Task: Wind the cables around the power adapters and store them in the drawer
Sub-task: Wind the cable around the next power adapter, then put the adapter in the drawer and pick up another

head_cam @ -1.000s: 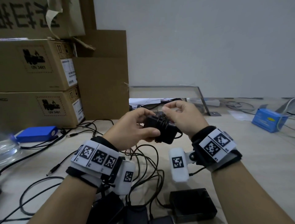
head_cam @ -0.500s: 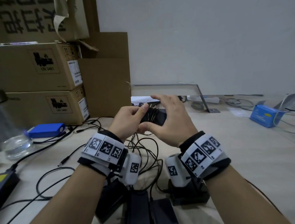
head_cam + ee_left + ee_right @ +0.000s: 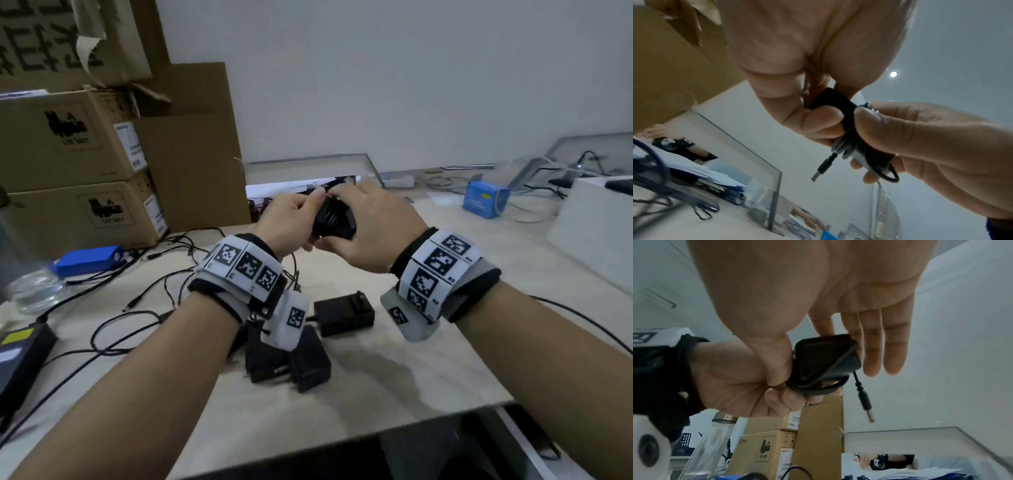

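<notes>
Both hands hold one black power adapter [image 3: 334, 221] above the table, its cable wound round it in several turns. My left hand [image 3: 296, 219] grips it from the left with curled fingers [image 3: 781, 399]. My right hand [image 3: 371, 224] pinches it from the right, thumb [image 3: 869, 123] on the coils, while the other fingers [image 3: 881, 345] stretch straight past it. The barrel plug [image 3: 822, 168] dangles free on a short tail below the adapter [image 3: 824, 360]. Three more black adapters [image 3: 344, 313] [image 3: 267, 363] [image 3: 310, 359] lie under my wrists, their loose cables [image 3: 147, 298] spread to the left. No drawer shows clearly.
Stacked cardboard boxes [image 3: 68, 144] stand at the back left. In front of them lie a blue pack [image 3: 89, 260] and a clear bottle [image 3: 30, 287]. A glass screen [image 3: 308, 164] runs along the back. A blue carton [image 3: 484, 200] and a white box [image 3: 596, 233] sit right.
Both hands have carried the adapter to the right and a little farther away. The cable no longer trails down to the table; only the short plug end hangs loose.
</notes>
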